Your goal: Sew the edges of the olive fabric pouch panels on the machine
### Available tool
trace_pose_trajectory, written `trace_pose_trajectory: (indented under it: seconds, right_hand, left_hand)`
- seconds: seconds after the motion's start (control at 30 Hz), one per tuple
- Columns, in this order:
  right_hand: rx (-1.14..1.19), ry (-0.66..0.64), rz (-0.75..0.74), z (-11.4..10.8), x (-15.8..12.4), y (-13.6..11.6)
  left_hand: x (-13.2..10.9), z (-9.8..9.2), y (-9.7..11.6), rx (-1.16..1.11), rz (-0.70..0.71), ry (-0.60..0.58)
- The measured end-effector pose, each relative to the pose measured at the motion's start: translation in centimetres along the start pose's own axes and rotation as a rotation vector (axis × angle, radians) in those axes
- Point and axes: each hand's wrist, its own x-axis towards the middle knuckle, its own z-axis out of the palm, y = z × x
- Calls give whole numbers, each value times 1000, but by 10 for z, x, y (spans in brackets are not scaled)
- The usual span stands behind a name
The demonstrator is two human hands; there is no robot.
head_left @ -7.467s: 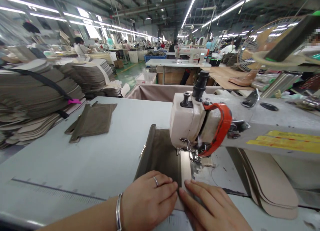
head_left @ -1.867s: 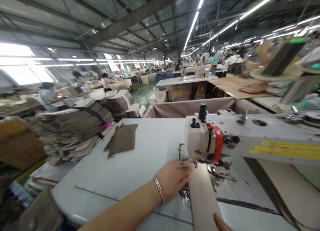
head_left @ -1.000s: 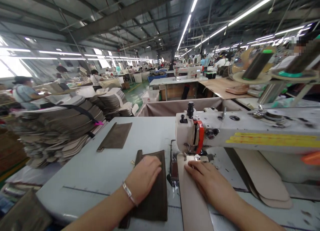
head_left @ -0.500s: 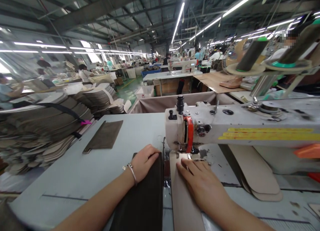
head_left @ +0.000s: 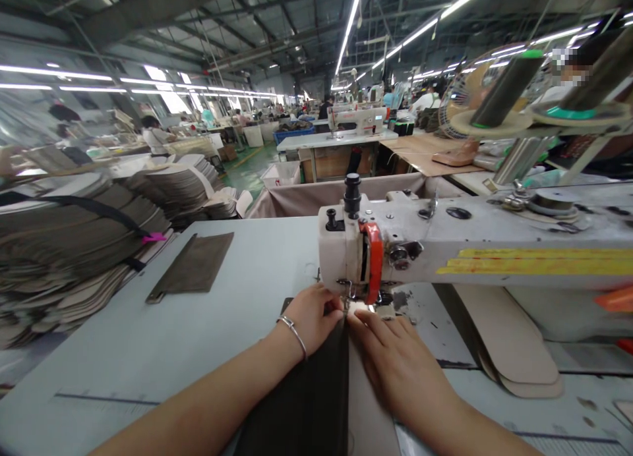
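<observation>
On the bench (head_left: 148,350), right at the sewing machine (head_left: 475,235), my left hand (head_left: 316,321) has its grip clamped — thumb to fingers — on the far corner of a dark panel (head_left: 306,403) reaching toward the near edge, while my right hand (head_left: 405,360) lies flat, unclosed, on a pale strip (head_left: 366,420) alongside.

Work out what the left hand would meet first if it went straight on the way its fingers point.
Most likely the metal parts under the sewing machine's head, just beyond the left hand; depth is unclear here, and the right hand lies close by.
</observation>
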Motion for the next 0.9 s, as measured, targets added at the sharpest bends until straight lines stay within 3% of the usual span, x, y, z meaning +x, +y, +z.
trace_pose_trajectory:
  seconds: [0.33,0.8,0.9]
  right_hand:
    - [30,-13,21,0,1,0]
    - [45,24,17,4,0,3]
    - [66,12,19,1,-1,4]
  left_hand:
    - [11,1,1,-40,-83,-77]
    - [15,6,8,29,-101,26]
    - [3,4,10,46,-70,57]
